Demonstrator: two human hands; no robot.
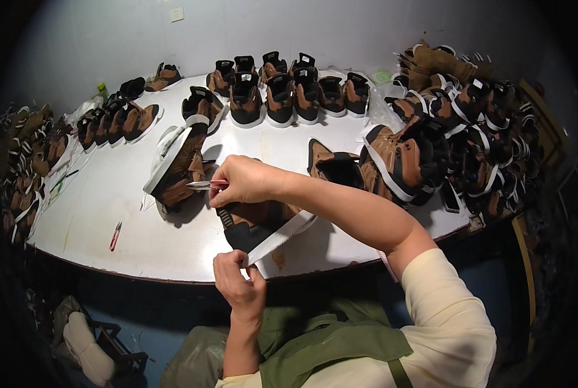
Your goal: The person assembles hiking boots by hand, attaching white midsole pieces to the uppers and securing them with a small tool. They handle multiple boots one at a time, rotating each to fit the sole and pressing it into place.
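A person sat at a white worktable (108,194) covered with brown-and-black high-top boots, seen from above through a wide, curved lens. Directly in front of them lay one brown-and-black boot (253,223) on its side, near the table's front edge. A white strip (279,238) ran diagonally from this boot down toward the person.

The left hand (239,284) was at the table's edge, its fingers closed in a pinch on the lower end of the white strip, pulling it taut. The right hand (247,181) reached across from the right, resting above the boot, its fingers curled tightly around small red-handled thread snips (206,185), whose metal tip pointed left.

Just to the left of the snips, another boot (179,165) lay tilted on its side, white sole facing up and left. To the right of the hands, more boots (399,161) leaned against one another, merging into a large heap (476,129) at the table's right end. A row of upright boots (289,94) stood along the far edge by the pale wall, and another line of boots (117,119) ran along the left. A second pair of red snips (115,236) lay alone on the table at the left front. The person wore a cream sleeve and an olive-green apron (328,349).
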